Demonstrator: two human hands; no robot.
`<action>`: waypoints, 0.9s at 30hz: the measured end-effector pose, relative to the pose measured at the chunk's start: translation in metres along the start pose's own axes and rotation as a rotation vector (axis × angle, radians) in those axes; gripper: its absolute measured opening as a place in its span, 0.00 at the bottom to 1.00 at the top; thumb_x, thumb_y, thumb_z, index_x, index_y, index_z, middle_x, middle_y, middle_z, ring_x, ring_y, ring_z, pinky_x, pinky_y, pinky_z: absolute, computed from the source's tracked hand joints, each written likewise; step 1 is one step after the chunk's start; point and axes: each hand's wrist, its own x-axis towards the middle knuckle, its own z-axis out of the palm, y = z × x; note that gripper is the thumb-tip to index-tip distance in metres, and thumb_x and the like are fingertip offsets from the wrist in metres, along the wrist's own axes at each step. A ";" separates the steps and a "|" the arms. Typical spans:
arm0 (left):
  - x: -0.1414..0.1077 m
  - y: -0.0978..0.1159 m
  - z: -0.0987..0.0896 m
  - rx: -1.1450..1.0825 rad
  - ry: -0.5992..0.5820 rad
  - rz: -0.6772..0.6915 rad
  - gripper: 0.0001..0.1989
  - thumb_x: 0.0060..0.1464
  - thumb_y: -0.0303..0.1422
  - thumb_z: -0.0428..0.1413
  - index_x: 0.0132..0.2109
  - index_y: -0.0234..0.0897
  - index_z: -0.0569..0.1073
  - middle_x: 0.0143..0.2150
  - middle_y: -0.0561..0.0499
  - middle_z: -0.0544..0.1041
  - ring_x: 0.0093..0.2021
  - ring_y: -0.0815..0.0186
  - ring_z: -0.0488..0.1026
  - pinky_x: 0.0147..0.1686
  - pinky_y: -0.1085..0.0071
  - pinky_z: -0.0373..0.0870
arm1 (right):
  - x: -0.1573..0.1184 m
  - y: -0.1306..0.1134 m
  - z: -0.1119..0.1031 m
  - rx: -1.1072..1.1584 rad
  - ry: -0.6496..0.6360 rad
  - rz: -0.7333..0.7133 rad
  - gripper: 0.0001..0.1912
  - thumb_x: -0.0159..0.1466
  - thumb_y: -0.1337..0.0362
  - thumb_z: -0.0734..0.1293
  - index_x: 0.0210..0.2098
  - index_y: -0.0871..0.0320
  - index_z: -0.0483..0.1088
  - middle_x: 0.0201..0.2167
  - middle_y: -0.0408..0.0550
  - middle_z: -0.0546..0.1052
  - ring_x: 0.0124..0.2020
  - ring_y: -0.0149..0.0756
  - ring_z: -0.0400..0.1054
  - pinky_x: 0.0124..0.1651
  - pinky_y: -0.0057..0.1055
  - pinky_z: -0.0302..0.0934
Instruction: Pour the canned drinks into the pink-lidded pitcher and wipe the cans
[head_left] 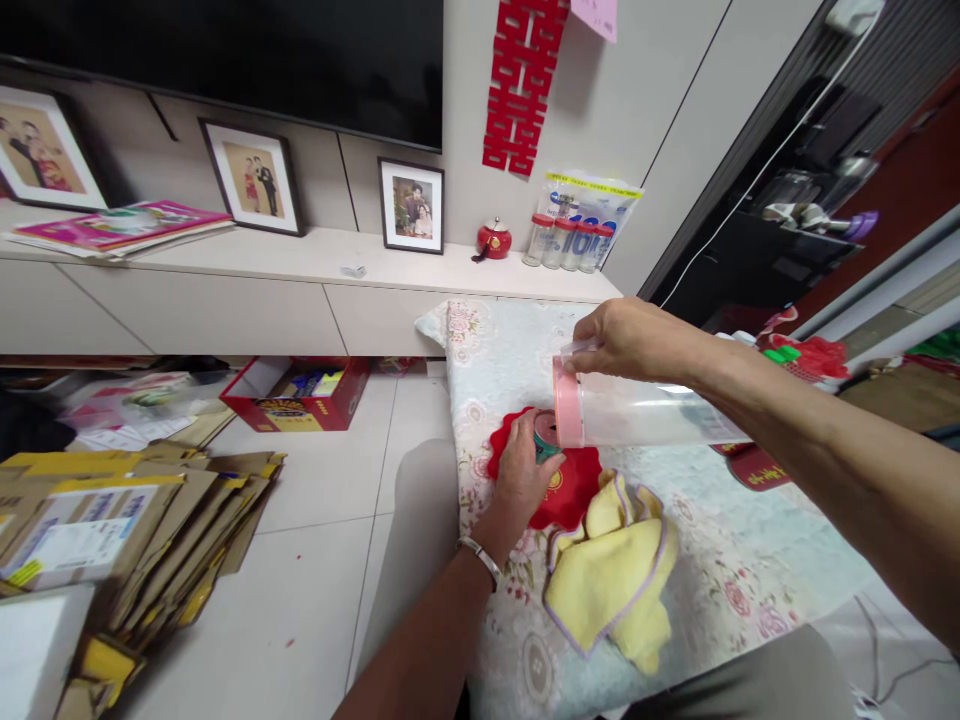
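Note:
My right hand [630, 338] grips the pink-rimmed end of a clear plastic pitcher [641, 412], which is tipped nearly flat with its rim to the left. Close against that rim is a small green cup [543, 445] with a reddish inside, held by the curled fingers of my left hand [523, 465]. Whether any liquid is flowing, I cannot tell. Below the cup lies a red scalloped tray [577, 490] with a gold mark. A crumpled yellow cloth [611, 575] with a purple edge rests just in front of the tray.
A floral cloth [525, 345] covers the table. Red-lidded jars [564, 245] and a red pot [493, 240] stand on the ledge behind. Red items [757, 468] lie at the table's right. Flattened cardboard [161, 530] and a red box [300, 400] are on the floor at left.

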 end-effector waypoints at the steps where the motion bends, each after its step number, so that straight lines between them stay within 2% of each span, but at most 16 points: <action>1: 0.000 0.000 0.000 0.000 0.000 -0.001 0.35 0.48 0.21 0.66 0.61 0.39 0.65 0.58 0.42 0.74 0.62 0.52 0.71 0.61 0.54 0.70 | 0.000 0.000 0.000 -0.002 0.000 0.000 0.10 0.62 0.57 0.70 0.30 0.56 0.79 0.22 0.44 0.74 0.24 0.33 0.62 0.29 0.33 0.53; 27: 0.000 0.002 -0.001 -0.021 -0.008 -0.015 0.34 0.48 0.20 0.65 0.61 0.38 0.65 0.58 0.42 0.73 0.61 0.52 0.71 0.58 0.55 0.70 | 0.001 -0.008 -0.001 -0.059 -0.018 -0.011 0.12 0.64 0.56 0.69 0.29 0.57 0.78 0.24 0.44 0.76 0.26 0.33 0.64 0.30 0.32 0.53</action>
